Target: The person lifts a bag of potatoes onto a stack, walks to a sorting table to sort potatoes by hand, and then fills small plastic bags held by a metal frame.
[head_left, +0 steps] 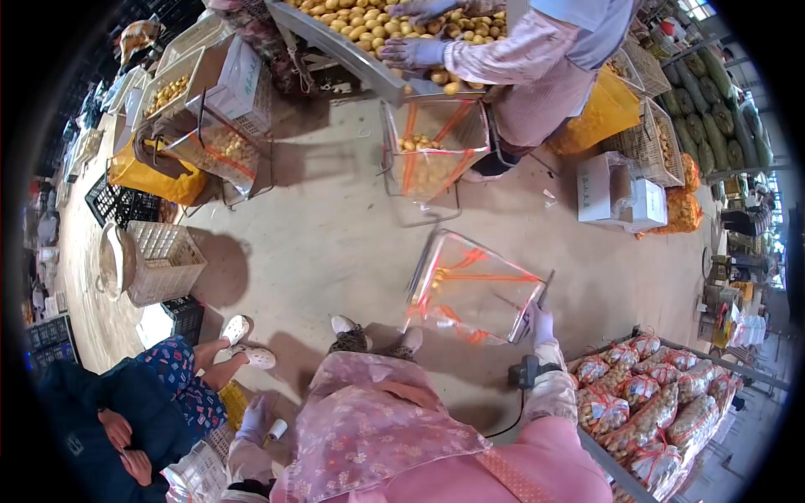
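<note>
My right hand [542, 324], in a pale purple glove, is closed on the near right edge of a metal bag stand [414, 272]. A clear plastic bag [495, 293] with orange-red stripes hangs open in the stand, with a few potatoes [438, 277] at its left side. My left hand [254, 415], also gloved, is low beside my apron [377, 419], fingers extended and apart from the stand. Just right of it is a small white roll-like object [277, 429]; whether they touch I cannot tell.
Ahead, a gloved co-worker [537, 59] reaches over a metal sorting table [335, 42] of potatoes; another bag stand [436, 155] is beneath its edge. Bagged potatoes [646, 394] fill a cart at right. A seated person [117, 419] and a plastic crate [163, 264] are at left.
</note>
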`<state>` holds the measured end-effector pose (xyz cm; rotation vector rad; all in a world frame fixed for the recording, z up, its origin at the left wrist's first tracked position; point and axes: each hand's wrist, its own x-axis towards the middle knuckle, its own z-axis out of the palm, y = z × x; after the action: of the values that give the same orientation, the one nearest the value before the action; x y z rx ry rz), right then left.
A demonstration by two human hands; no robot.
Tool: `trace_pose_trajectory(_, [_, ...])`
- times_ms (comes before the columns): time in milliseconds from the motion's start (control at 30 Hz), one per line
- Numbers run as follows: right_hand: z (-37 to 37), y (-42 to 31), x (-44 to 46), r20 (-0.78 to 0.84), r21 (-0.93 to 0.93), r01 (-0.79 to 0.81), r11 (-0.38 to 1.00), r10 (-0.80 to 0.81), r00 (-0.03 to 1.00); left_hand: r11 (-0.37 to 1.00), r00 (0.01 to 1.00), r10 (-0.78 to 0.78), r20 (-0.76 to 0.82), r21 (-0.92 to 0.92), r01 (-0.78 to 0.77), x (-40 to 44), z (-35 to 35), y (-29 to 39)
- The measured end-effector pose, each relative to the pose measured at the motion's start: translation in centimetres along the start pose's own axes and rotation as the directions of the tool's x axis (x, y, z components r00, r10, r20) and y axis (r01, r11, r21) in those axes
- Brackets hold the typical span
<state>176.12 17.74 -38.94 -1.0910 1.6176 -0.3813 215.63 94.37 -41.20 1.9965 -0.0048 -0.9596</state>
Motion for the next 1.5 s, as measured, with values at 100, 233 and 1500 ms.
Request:
trace_pose_trajectory(100, [-5.9,11.9,7.4,-0.106,0.047,0.227,0.973,-0.221,0.969,0.948,0.954,-0.142,0.263,0.315,0.055,0.5,1.3,7.2])
trace_pose_trajectory(233, [-10.2,16.2,9.6,-0.018,0.560,-0.114,0.821,0.149,0.989,0.910,0.986,-0.109,0.127,0.413,0.048,2.5,0.9,14.1])
trace_pose_trajectory(1500, [57.4,-55.0,15.1,0.241,-0.510,0.713,0.481,-0.716,0.656,0.541,0.770,0.173,0.615,0.593,-0.596,60.3,7.7,77.7])
